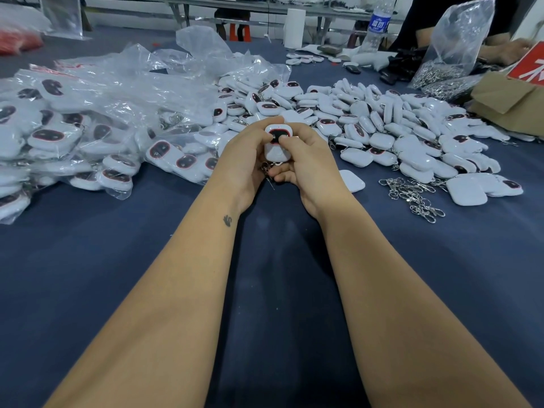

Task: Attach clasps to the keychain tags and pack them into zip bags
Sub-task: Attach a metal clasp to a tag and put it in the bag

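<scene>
Both hands hold one white keychain tag [277, 142] with a dark, red-rimmed window, upright above the blue table [117, 260]. My left hand [245, 160] grips its left side, thumb on the window. My right hand [303, 160] grips the right side, thumb on the face. A metal clasp [266, 169] hangs below the tag between my fingers. A large heap of loose white tags [368, 125] lies behind and to the right. Loose silver clasps [412, 192] lie at the right. Zip bags filled with tags [73, 128] are piled at the left.
A single white tag [351, 181] lies just right of my right hand. A cardboard box [509, 98] and a clear bag of clasps [447, 63] stand at the back right beside another person's arm. A water bottle [378, 25] and a white roll [295, 28] stand far back.
</scene>
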The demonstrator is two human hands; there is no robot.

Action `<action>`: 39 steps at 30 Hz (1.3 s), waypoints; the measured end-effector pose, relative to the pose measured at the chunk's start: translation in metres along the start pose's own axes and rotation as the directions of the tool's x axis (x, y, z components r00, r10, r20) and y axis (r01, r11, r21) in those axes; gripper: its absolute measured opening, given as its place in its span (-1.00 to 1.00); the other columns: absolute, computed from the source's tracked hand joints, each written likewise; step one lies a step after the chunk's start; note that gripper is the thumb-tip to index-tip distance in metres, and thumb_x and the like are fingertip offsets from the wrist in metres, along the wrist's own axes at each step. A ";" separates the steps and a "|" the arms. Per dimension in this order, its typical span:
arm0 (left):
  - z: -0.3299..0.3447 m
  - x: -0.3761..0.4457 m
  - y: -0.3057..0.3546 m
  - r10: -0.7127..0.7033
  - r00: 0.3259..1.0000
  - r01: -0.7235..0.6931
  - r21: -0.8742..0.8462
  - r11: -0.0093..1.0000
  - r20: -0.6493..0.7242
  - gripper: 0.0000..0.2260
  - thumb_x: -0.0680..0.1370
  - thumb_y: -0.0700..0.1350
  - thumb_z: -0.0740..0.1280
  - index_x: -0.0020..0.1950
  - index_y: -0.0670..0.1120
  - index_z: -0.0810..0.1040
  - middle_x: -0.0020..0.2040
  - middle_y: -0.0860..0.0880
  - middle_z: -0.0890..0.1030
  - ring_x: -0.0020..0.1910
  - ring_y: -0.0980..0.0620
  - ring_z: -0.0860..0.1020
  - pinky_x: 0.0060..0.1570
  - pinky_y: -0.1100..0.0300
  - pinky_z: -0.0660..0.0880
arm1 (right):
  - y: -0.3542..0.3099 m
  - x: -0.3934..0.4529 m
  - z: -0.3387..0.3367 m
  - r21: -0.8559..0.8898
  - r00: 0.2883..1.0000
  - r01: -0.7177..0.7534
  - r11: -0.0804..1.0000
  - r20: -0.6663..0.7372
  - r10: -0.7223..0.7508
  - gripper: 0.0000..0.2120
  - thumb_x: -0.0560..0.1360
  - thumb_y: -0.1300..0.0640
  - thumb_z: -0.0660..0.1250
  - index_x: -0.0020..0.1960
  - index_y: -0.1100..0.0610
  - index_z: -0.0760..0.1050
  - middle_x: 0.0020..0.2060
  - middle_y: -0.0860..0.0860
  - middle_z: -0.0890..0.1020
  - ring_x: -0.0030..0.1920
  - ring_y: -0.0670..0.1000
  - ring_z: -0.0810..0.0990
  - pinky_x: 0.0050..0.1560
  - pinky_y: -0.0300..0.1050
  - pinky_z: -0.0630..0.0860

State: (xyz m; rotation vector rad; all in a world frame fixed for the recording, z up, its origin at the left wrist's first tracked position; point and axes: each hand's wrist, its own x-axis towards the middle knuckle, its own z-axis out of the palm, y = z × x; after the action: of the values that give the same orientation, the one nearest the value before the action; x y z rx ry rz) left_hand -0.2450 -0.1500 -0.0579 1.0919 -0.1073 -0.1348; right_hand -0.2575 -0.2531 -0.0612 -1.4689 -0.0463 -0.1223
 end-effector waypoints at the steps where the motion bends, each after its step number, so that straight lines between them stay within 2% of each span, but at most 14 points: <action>1: 0.000 0.000 0.000 0.000 1.000 0.000 0.003 1.000 0.001 -0.71 0.59 -0.27 0.11 0.05 -0.04 0.60 -0.19 -0.04 0.64 -0.42 0.09 0.51 -0.41 0.22 0.36 | 0.000 0.000 0.000 -0.002 1.000 0.001 1.000 -0.002 -0.001 -0.84 0.60 0.20 0.19 0.01 0.01 0.52 -0.20 0.05 0.62 -0.47 -0.04 0.52 -0.40 -0.22 0.49; 9: 0.000 0.002 -0.003 0.020 1.000 -0.019 0.042 0.999 -0.015 -0.70 0.58 -0.30 0.14 0.06 -0.04 0.62 -0.17 -0.05 0.64 -0.36 0.10 0.50 -0.45 0.24 0.36 | -0.001 -0.001 0.000 0.003 1.000 0.006 1.000 0.000 -0.006 -0.82 0.60 0.20 0.18 0.02 0.00 0.53 -0.27 0.01 0.63 -0.45 -0.04 0.52 -0.39 -0.22 0.49; 14: -0.001 0.002 -0.003 0.048 0.998 -0.046 0.088 0.995 -0.027 -0.71 0.58 -0.34 0.16 0.12 -0.10 0.61 -0.10 -0.16 0.60 -0.38 0.06 0.47 -0.46 0.24 0.36 | -0.001 -0.001 0.001 0.001 1.000 0.004 1.000 0.000 -0.004 -0.83 0.59 0.22 0.18 0.00 0.02 0.52 -0.32 0.00 0.62 -0.47 -0.05 0.51 -0.41 -0.23 0.48; 18: -0.001 0.001 -0.003 0.060 0.997 -0.056 0.084 0.995 -0.054 -0.71 0.58 -0.35 0.17 -0.01 -0.05 0.63 -0.20 -0.09 0.64 -0.43 0.08 0.52 -0.48 0.26 0.37 | 0.001 -0.001 0.002 -0.029 1.000 0.014 0.999 0.006 -0.014 -0.86 0.57 0.20 0.22 -0.02 0.03 0.53 -0.37 -0.04 0.62 -0.46 -0.04 0.51 -0.40 -0.21 0.49; 22: -0.001 0.001 -0.004 0.065 0.997 -0.059 0.122 0.991 -0.044 -0.71 0.60 -0.33 0.17 0.05 -0.03 0.62 -0.16 -0.07 0.66 -0.39 0.08 0.54 -0.46 0.27 0.39 | 0.000 -0.001 0.002 -0.031 1.000 0.009 0.999 -0.006 -0.009 -0.86 0.56 0.20 0.21 0.01 0.04 0.53 -0.32 0.01 0.61 -0.46 -0.03 0.49 -0.38 -0.19 0.49; 26: 0.001 0.000 -0.003 0.099 0.995 -0.102 0.262 0.960 0.024 -0.72 0.64 -0.24 0.19 0.24 0.02 0.58 -0.06 -0.12 0.56 -0.18 0.00 0.47 -0.26 0.19 0.46 | -0.003 -0.001 0.001 0.079 0.998 -0.014 0.997 -0.067 0.020 -0.81 0.57 0.24 0.17 -0.03 0.05 0.54 -0.32 0.06 0.60 -0.46 0.00 0.45 -0.40 -0.17 0.45; 30: 0.007 -0.003 0.001 0.150 0.985 -0.169 0.349 0.922 0.081 -0.70 0.63 -0.18 0.24 0.24 0.18 0.52 -0.25 -0.03 0.55 -0.20 0.10 0.54 -0.03 0.16 0.55 | -0.005 0.001 -0.003 0.234 0.991 -0.018 0.972 -0.124 0.049 -0.85 0.57 0.22 0.17 -0.04 0.07 0.50 -0.34 0.06 0.58 -0.43 0.01 0.46 -0.38 -0.16 0.38; 33: 0.009 -0.005 0.006 0.207 0.978 -0.195 0.374 0.907 0.008 -0.70 0.58 -0.22 0.27 0.24 0.06 0.59 -0.10 -0.01 0.63 -0.09 0.10 0.60 0.01 0.22 0.57 | -0.005 0.002 -0.002 0.245 0.985 -0.030 0.969 -0.159 0.071 -0.88 0.57 0.22 0.19 0.05 0.16 0.49 -0.27 0.12 0.58 -0.42 0.03 0.48 -0.40 -0.18 0.41; 35: 0.008 -0.007 0.013 0.236 0.969 -0.201 0.325 0.924 -0.071 -0.75 0.55 -0.26 0.29 0.15 -0.04 0.64 0.02 -0.05 0.69 0.01 0.06 0.66 0.05 0.15 0.60 | -0.005 0.003 -0.001 0.236 0.978 -0.043 0.971 -0.189 0.089 -0.90 0.56 0.22 0.21 0.02 0.19 0.48 -0.25 0.17 0.58 -0.44 0.03 0.50 -0.41 -0.19 0.42; 36: 0.006 -0.009 0.015 0.264 0.959 -0.216 0.339 0.916 -0.103 -0.77 0.54 -0.26 0.29 0.09 -0.03 0.64 0.00 -0.06 0.70 0.01 0.03 0.67 0.05 0.11 0.61 | -0.006 0.003 -0.001 0.240 0.975 -0.045 0.970 -0.202 0.095 -0.91 0.56 0.23 0.21 -0.01 0.19 0.48 -0.24 0.17 0.57 -0.44 0.03 0.51 -0.40 -0.19 0.43; 37: 0.004 -0.010 0.016 0.318 0.939 -0.233 0.435 0.870 -0.131 -0.78 0.52 -0.24 0.27 0.04 0.01 0.64 -0.06 -0.03 0.70 -0.02 0.02 0.67 0.02 0.09 0.61 | -0.006 0.004 -0.001 0.252 0.973 -0.044 0.967 -0.209 0.099 -0.92 0.56 0.25 0.20 -0.05 0.19 0.48 -0.24 0.17 0.57 -0.43 0.02 0.53 -0.36 -0.18 0.45; 38: 0.001 -0.011 0.018 0.390 0.911 -0.238 0.599 0.764 -0.135 -0.78 0.51 -0.21 0.25 0.01 0.05 0.62 -0.12 0.04 0.69 -0.05 0.03 0.65 -0.01 0.07 0.60 | -0.007 0.004 -0.001 0.270 0.972 -0.041 0.962 -0.212 0.101 -0.89 0.55 0.29 0.18 -0.09 0.19 0.46 -0.25 0.16 0.56 -0.42 0.03 0.54 -0.33 -0.17 0.48; 39: -0.002 -0.012 0.019 0.459 0.883 -0.221 0.770 0.598 -0.102 -0.78 0.50 -0.16 0.24 0.02 0.08 0.61 -0.16 0.09 0.65 -0.06 0.02 0.62 -0.04 0.06 0.56 | -0.007 0.005 -0.001 0.288 0.972 -0.034 0.957 -0.214 0.099 -0.86 0.54 0.33 0.16 -0.14 0.20 0.44 -0.27 0.15 0.56 -0.40 0.04 0.55 -0.29 -0.16 0.51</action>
State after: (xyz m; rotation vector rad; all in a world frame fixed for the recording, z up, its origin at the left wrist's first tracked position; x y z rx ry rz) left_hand -0.2554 -0.1376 -0.0424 1.8883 -0.1087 0.4815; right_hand -0.2536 -0.2552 -0.0540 -1.1611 0.1658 -0.2183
